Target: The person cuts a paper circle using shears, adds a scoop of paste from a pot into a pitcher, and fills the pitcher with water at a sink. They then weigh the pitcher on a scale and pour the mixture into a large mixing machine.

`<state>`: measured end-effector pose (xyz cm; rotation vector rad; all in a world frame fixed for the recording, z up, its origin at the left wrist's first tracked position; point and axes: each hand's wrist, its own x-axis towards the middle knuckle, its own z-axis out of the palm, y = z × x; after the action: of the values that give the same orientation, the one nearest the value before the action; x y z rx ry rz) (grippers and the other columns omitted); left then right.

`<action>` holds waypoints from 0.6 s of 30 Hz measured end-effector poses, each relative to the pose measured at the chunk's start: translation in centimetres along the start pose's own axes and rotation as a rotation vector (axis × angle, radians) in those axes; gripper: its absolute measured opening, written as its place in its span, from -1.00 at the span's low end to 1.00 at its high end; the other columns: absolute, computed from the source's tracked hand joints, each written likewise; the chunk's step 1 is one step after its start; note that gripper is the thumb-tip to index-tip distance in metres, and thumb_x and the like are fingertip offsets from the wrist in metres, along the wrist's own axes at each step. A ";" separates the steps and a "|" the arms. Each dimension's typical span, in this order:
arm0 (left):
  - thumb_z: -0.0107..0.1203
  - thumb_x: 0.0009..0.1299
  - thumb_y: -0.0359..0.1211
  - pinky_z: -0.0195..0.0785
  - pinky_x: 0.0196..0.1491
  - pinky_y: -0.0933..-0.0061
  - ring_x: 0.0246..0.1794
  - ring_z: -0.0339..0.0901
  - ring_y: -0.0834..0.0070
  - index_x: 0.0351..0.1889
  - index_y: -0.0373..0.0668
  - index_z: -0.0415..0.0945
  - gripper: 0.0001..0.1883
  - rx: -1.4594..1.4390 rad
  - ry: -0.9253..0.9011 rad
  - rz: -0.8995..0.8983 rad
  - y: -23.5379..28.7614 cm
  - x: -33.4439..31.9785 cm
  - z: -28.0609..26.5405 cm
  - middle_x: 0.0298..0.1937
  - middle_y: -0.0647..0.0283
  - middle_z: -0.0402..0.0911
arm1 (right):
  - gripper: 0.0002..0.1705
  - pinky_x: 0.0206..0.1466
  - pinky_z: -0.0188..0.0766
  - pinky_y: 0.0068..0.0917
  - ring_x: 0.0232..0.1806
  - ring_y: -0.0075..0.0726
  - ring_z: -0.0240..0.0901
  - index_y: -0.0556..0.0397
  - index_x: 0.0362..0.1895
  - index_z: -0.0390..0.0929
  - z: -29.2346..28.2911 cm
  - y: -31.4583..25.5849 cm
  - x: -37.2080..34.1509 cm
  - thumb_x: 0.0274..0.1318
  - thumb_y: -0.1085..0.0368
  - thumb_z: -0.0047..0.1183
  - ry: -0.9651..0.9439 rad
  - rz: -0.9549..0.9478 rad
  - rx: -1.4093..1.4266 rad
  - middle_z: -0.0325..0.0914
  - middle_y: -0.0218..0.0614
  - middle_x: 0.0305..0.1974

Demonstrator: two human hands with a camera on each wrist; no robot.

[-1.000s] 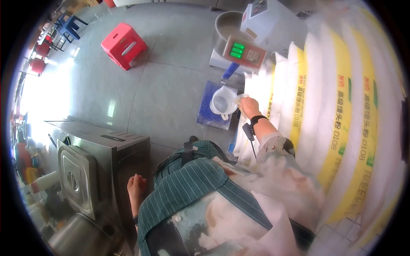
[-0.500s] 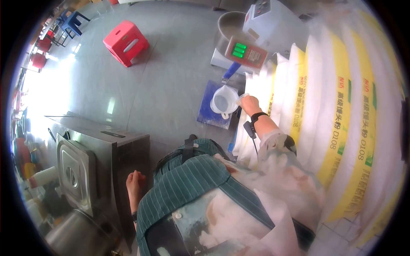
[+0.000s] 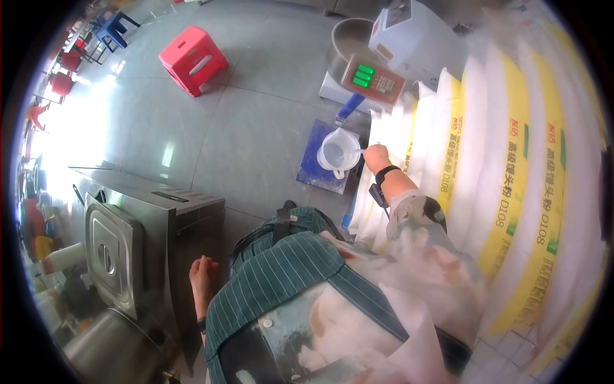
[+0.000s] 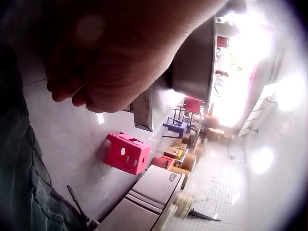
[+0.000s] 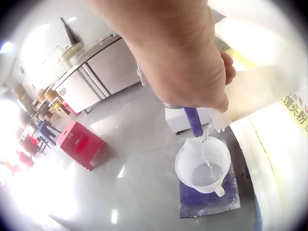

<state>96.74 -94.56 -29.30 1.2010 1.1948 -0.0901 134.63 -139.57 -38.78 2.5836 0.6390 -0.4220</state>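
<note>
My right hand (image 3: 377, 159) grips a translucent plastic container (image 5: 255, 94), tilted over a white plastic jug (image 3: 338, 153). A stream of clear water (image 5: 208, 156) falls from it into the jug, which has liquid at its bottom. In the head view the hand largely hides the container. The jug, with its spout and handle, stands on the blue platform (image 5: 204, 204) of a scale. Green digits glow on the scale's display (image 3: 371, 79). At my left side, my left hand (image 3: 203, 275) hangs with loosely curled fingers and holds nothing, near a steel cabinet (image 3: 150, 205).
Stacked white and yellow flour sacks (image 3: 505, 192) rise close along my right. Behind the scale stands a mixing machine (image 3: 419, 38) with a metal bowl (image 3: 352, 41). A red stool (image 3: 192, 61) is on the grey floor, and a steel lid (image 3: 115, 253) leans against the cabinet.
My right hand has turned slightly beside the jug, and the container's pale edge shows less in the head view. The left hand stays at my side. The head view has shifted a little.
</note>
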 end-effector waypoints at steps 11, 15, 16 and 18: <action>-0.04 0.38 -0.21 0.32 -0.38 0.60 -0.46 0.48 0.59 -0.35 -0.15 0.44 -0.78 -0.034 -0.003 0.028 -1.9 -0.5 -1.5 -0.48 0.32 0.51 | -0.79 -0.26 0.41 -0.24 -0.33 -0.05 0.50 0.03 -0.33 0.56 -0.2 -1.8 -1.8 0.02 0.23 -0.06 0.295 0.394 0.669 0.55 -0.17 -0.42; -0.04 0.38 -0.20 0.32 -0.37 0.60 -0.45 0.48 0.58 -0.33 -0.15 0.43 -0.79 -0.051 0.009 0.007 -2.7 -1.6 -2.5 -0.48 0.32 0.51 | -0.81 -0.23 0.39 -0.30 -0.28 -0.10 0.49 -0.03 -0.30 0.53 -3.2 -6.8 -3.8 0.02 0.20 -0.03 0.437 0.235 1.011 0.55 -0.20 -0.34; -0.04 0.38 -0.20 0.32 -0.36 0.59 -0.45 0.49 0.57 -0.32 -0.15 0.43 -0.78 -0.041 0.009 -0.002 -3.0 -1.8 -2.9 -0.48 0.33 0.51 | -0.79 -0.22 0.39 -0.28 -0.28 -0.09 0.48 -0.03 -0.30 0.53 -4.6 -8.4 -4.5 0.01 0.18 -0.03 0.433 0.130 1.050 0.55 -0.19 -0.34; -0.04 0.38 -0.18 0.33 -0.35 0.57 -0.45 0.49 0.55 -0.30 -0.17 0.43 -0.75 -0.023 0.002 0.006 -3.7 -2.1 -4.1 -0.46 0.30 0.53 | -0.77 -0.18 0.39 -0.30 -0.21 -0.10 0.48 -0.05 -0.24 0.53 -6.4 -11.7 -4.8 0.03 0.18 -0.02 0.403 -0.098 1.020 0.54 -0.18 -0.27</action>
<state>90.88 -94.15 -29.66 1.1849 1.1908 -0.0708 125.90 -128.91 -35.43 3.6792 0.8332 -0.2927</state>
